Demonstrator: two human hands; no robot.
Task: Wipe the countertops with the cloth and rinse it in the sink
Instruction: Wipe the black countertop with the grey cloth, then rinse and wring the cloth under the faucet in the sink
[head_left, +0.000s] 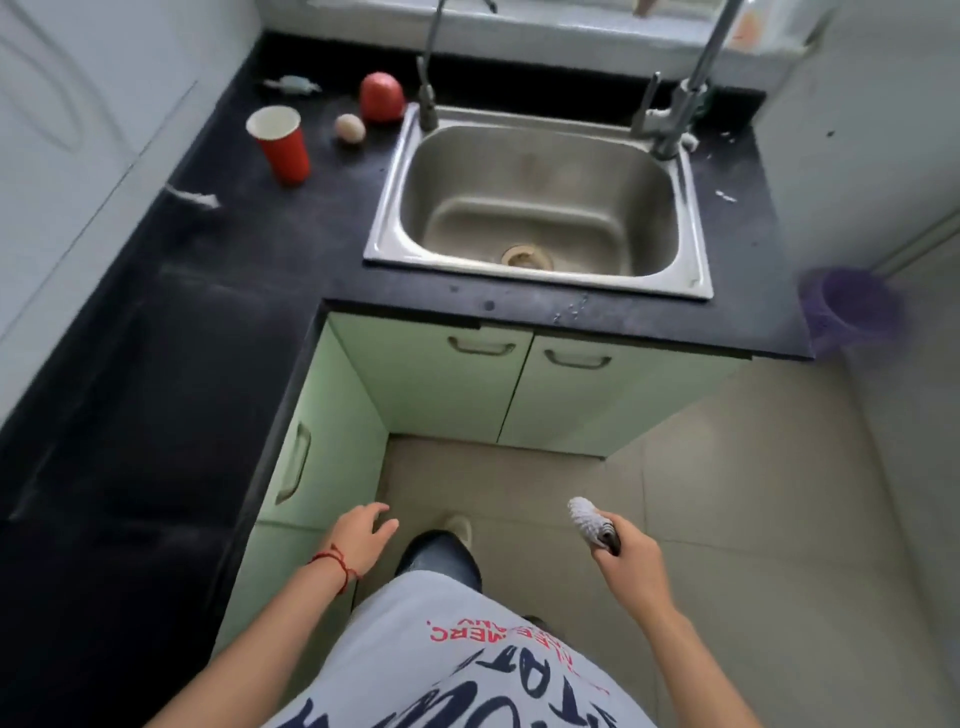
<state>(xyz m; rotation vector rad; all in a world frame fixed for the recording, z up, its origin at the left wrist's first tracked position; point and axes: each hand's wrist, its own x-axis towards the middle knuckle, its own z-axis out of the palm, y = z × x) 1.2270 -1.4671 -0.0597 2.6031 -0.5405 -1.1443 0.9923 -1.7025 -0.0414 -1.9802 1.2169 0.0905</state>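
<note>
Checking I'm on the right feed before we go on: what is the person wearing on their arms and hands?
Both forearms are bare, with no sleeves reaching into view and no gloves. The left hand has a thin red string bracelet at the wrist, its loose ends hanging. The right hand and its wrist carry nothing.

Left hand (363, 535) low, fingers spread and loose, right hand (626, 553) forward — grip closed, fist-like
</note>
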